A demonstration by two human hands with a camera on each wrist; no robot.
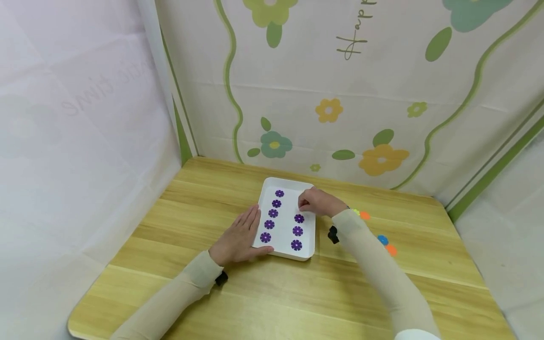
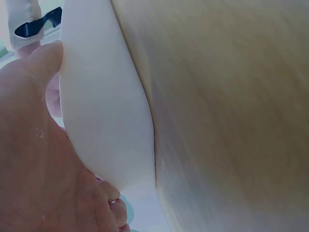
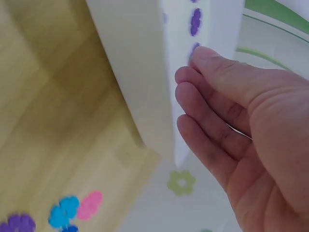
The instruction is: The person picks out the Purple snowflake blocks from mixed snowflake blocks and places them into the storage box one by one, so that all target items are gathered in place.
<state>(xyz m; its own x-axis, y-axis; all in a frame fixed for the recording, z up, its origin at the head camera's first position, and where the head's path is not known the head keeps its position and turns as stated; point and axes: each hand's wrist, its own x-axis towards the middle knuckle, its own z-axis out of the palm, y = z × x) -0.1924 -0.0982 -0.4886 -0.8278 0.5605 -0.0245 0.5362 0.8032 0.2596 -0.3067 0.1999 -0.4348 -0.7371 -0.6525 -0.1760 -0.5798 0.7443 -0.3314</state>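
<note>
A white rectangular tray [image 1: 285,236] lies on the wooden table, holding purple flower-shaped interlocking discs [image 1: 273,213] in two lengthwise columns. The left column has several discs; three show in the right one. My left hand [image 1: 238,238] rests against the tray's left side and near corner, fingers extended and thumb along the near rim. Over the right column my right hand [image 1: 320,202] reaches in, thumb and index fingertips together. At those tips in the right wrist view shows the edge of a purple disc [image 3: 194,48], mostly covered by the thumb. The other fingers are bent.
Right of the tray, partly behind the right forearm, lie loose discs: orange [image 1: 391,250], blue [image 1: 383,240] and yellow [image 1: 356,212]. Pink [image 3: 90,205] and purple [image 3: 19,223] ones show in the right wrist view. A flower-printed cloth [image 1: 297,94] hangs behind the table.
</note>
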